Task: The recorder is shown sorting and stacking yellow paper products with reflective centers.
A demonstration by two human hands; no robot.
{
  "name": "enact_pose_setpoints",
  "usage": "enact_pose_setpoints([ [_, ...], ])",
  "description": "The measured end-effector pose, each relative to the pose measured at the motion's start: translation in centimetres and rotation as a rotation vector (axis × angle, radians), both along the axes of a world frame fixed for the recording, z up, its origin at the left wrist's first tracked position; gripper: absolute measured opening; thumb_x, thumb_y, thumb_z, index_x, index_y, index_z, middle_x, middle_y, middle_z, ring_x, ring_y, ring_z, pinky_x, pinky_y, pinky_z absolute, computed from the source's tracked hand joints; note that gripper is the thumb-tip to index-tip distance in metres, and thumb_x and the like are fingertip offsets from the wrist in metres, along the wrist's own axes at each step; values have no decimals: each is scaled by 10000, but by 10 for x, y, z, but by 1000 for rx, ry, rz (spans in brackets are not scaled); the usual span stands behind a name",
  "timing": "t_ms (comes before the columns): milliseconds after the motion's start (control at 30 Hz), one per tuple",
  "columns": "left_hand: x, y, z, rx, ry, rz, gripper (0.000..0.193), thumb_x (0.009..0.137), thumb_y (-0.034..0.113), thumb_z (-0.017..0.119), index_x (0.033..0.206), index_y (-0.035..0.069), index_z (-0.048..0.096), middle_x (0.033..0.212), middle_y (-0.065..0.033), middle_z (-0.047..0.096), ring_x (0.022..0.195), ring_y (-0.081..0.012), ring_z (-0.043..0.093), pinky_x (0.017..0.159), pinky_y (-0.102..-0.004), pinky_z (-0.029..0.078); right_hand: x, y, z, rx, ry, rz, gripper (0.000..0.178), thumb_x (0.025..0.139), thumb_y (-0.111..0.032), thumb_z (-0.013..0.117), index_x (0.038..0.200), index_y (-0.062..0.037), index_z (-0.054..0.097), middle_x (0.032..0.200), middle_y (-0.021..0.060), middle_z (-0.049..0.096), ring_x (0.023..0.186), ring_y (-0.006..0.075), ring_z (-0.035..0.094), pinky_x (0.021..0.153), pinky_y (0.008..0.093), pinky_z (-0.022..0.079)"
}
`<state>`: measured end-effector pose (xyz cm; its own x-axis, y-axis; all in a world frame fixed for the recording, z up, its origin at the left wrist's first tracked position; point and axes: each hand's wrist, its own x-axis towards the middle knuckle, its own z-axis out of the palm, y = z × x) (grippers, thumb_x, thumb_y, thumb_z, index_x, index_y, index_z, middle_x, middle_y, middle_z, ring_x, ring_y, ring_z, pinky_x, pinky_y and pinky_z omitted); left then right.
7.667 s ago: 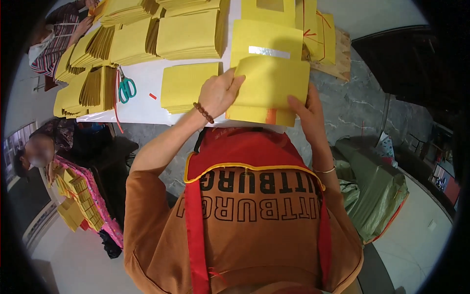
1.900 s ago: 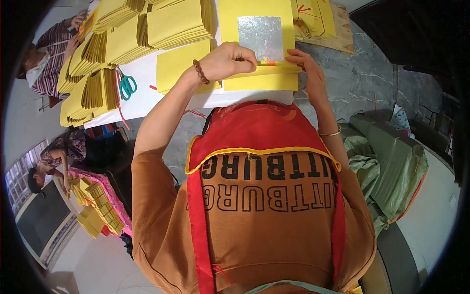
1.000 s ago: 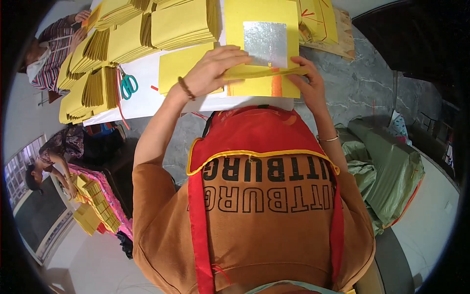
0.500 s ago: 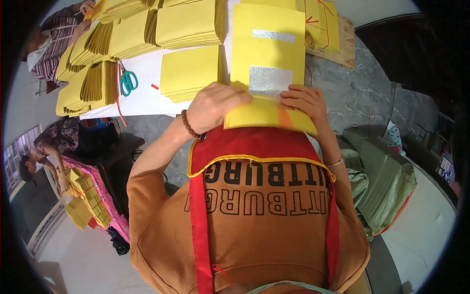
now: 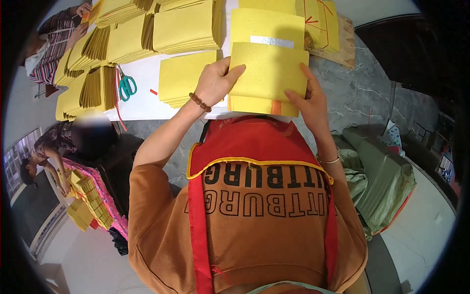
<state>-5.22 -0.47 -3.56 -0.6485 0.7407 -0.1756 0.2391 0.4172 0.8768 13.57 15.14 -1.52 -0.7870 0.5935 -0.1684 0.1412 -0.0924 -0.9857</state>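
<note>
A yellow paper sheet (image 5: 269,73) lies folded up over itself in front of me, at the near edge of the table. Above the fold's upper edge, a silver strip (image 5: 272,41) shows on the yellow paper behind; an orange patch (image 5: 276,107) sits low near its right corner. My left hand (image 5: 216,82) is closed on its left edge, thumb on top. At the right edge, my right hand (image 5: 312,103) grips the same paper with its thumb over the front and fingers along the side. A stack of folded yellow paper (image 5: 186,76) lies just left of my left hand.
More yellow paper stacks (image 5: 129,39) fill the table's far left. Green-handled scissors (image 5: 127,88) and a red strip (image 5: 119,105) lie beside them. A tied yellow bundle (image 5: 323,24) rests on a wooden board (image 5: 346,41). Two other people work at the left.
The near part of the yellow paper has been folded upward, covering the large silver patch. Both hands have moved up and out to the paper's side edges.
</note>
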Motion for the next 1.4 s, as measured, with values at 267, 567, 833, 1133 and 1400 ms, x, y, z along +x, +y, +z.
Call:
enact_pose_setpoints([
  [267,-6,11,7,-74,-230,9,306,859,275,598,808,-26,616,557,-64,538,505,-116,445,477,-309,358,-2,3,-8,-40,-9,-10,620,800,-23,651,1346,52,367,1225,154,537,1048,152,543,888,267,444],
  [567,-8,9,-6,89,-305,20,294,857,252,612,944,-29,608,620,-31,577,546,-73,469,502,-267,378,-5,6,-9,1,-72,-3,615,796,-49,660,1331,69,380,1247,177,527,1083,173,535,905,280,434],
  [833,6,18,60,22,636,-177,484,837,214,620,1252,17,469,1174,-122,555,1047,-225,544,840,-337,437,-6,9,-10,134,-161,-14,592,769,-91,674,1292,59,442,1150,185,600,1002,163,590,854,277,462],
  [1133,42,21,31,-34,775,-739,727,801,421,594,1362,29,346,1423,-137,334,1332,-261,294,1086,-424,236,-6,7,-14,163,-121,-37,602,749,-124,694,1275,54,464,1116,195,617,971,171,610,826,288,476],
  [1400,40,22,17,-12,755,-741,782,813,500,556,1378,17,315,1443,-147,298,1346,-274,267,1096,-427,216,-4,5,-5,70,-215,-19,550,748,-116,685,1250,20,505,1140,202,596,1012,213,601,825,297,476],
])
